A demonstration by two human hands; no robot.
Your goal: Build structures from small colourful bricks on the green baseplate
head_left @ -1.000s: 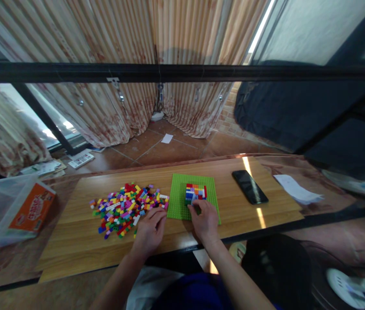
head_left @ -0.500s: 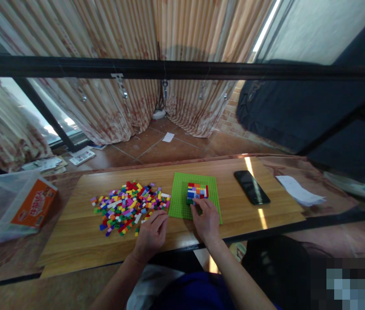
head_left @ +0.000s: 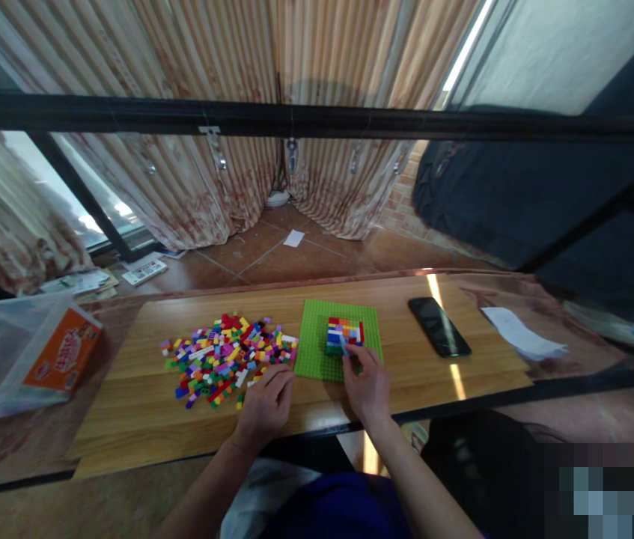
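A green baseplate [head_left: 310,337] lies on the wooden table, bearing a small block of multicoloured toy bricks [head_left: 339,329]. At the front edge of this block, my right hand [head_left: 367,382] pinches a light blue brick [head_left: 343,344] between thumb and fingertips; the brick looks tilted, and I cannot tell whether it touches the others. My left hand [head_left: 266,400] rests near the baseplate's left front corner with its fingers curled together; what they hold, if anything, is hidden. Just beyond it spreads a pile of loose toy bricks [head_left: 221,355] in many colours.
A black phone [head_left: 439,327] lies on the wooden table [head_left: 142,427] to the right, with white papers [head_left: 522,333] past it. On the far left stands a clear plastic box [head_left: 7,359] with an orange label. A dark horizontal bar [head_left: 317,120] crosses behind the table.
My right hand has shifted slightly right and back from the brick block, and the light blue brick now shows in its fingertips. My left hand stays closed near the pile. The view has shifted slightly.
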